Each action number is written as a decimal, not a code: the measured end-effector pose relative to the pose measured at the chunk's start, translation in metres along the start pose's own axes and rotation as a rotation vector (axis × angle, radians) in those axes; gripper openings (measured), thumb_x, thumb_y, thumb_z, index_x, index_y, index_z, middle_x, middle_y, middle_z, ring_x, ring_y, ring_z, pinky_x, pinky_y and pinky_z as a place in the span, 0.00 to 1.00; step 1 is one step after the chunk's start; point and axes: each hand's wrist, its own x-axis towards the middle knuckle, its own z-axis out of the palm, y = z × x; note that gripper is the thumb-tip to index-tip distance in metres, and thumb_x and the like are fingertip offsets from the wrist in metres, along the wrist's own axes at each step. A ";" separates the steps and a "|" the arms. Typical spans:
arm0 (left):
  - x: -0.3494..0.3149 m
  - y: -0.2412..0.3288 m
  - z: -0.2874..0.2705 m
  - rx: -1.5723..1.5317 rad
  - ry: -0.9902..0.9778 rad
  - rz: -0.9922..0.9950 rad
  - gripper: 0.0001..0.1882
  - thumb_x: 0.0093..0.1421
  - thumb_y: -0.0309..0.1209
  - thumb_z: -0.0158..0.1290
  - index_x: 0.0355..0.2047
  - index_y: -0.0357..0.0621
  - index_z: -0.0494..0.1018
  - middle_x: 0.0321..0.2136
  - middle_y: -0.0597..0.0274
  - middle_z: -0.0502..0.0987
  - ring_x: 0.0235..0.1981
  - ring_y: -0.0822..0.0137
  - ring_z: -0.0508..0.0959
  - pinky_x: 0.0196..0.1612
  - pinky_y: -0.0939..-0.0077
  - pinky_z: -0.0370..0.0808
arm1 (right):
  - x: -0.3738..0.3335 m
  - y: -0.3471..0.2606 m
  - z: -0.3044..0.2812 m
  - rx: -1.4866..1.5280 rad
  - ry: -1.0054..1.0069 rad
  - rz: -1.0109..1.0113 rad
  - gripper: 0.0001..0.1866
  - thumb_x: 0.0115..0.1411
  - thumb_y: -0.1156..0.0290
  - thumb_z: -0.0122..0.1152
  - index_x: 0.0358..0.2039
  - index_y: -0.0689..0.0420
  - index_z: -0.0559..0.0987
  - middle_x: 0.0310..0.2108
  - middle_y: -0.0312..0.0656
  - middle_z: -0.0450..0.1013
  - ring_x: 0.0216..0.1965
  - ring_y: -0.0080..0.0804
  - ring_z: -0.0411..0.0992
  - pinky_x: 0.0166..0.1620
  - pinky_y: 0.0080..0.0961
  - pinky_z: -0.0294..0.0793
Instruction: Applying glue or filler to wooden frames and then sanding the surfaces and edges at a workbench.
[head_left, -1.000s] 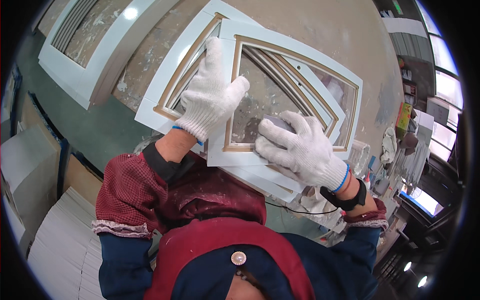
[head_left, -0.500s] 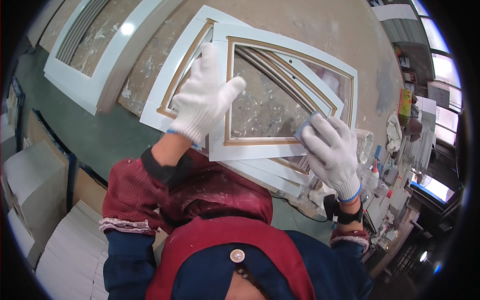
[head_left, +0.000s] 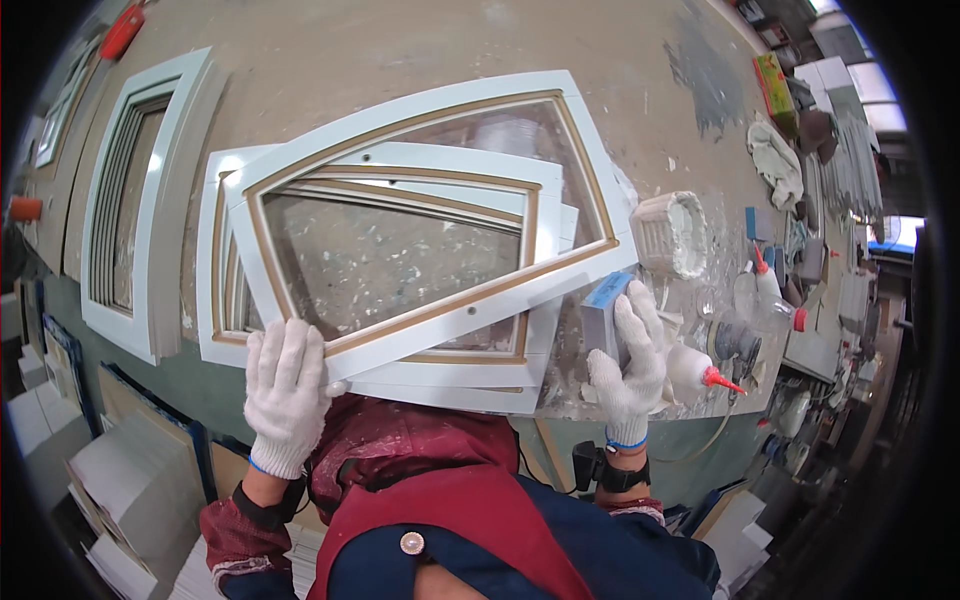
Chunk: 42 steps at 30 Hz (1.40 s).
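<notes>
A white frame (head_left: 450,318) with brown inner edging lies tilted on top of a pile of similar white frames (head_left: 210,290). My gloved left hand (head_left: 287,395) is at its near left corner, fingers over the rail and thumb along the outer edge. My gloved right hand (head_left: 632,365) is just off the frame's right end. Between its thumb and fingers is a sanding block (head_left: 606,305), blue on top and grey on the side. A white squeeze bottle (head_left: 688,368) with a red nozzle lies beside that hand.
Another stack of white frames (head_left: 103,220) stands at the left of the paint-marked table (head_left: 420,50). A crusted white tub (head_left: 668,232), a cloth (head_left: 772,165), a blue block (head_left: 758,222) and several bottles line the right side. White boards (head_left: 135,480) stand below at left.
The view has shifted. The top frame has turned counterclockwise on the pile. My left hand has moved to its near corner, and my right hand has come off the frame with the sanding block.
</notes>
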 end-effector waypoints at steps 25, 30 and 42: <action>0.017 0.040 -0.009 -0.224 -0.062 -0.034 0.31 0.52 0.37 0.62 0.58 0.54 0.72 0.56 0.55 0.69 0.59 0.52 0.69 0.63 0.30 0.55 | 0.014 -0.024 0.033 -0.205 -0.028 -0.089 0.32 0.43 0.73 0.69 0.53 0.57 0.79 0.58 0.50 0.71 0.57 0.50 0.68 0.60 0.42 0.67; 0.013 0.032 0.004 -0.328 0.079 0.039 0.31 0.51 0.36 0.63 0.57 0.51 0.72 0.53 0.56 0.70 0.56 0.54 0.71 0.62 0.31 0.55 | 0.025 -0.054 0.074 -0.307 -0.116 -0.373 0.27 0.45 0.78 0.63 0.49 0.53 0.81 0.53 0.49 0.74 0.51 0.52 0.72 0.55 0.45 0.71; 0.007 0.032 0.022 -0.324 0.295 0.024 0.28 0.48 0.33 0.61 0.53 0.49 0.73 0.48 0.62 0.72 0.50 0.60 0.75 0.58 0.32 0.65 | 0.030 -0.101 0.107 -0.278 -0.177 -0.460 0.21 0.48 0.71 0.63 0.46 0.50 0.80 0.49 0.45 0.75 0.45 0.45 0.74 0.49 0.45 0.74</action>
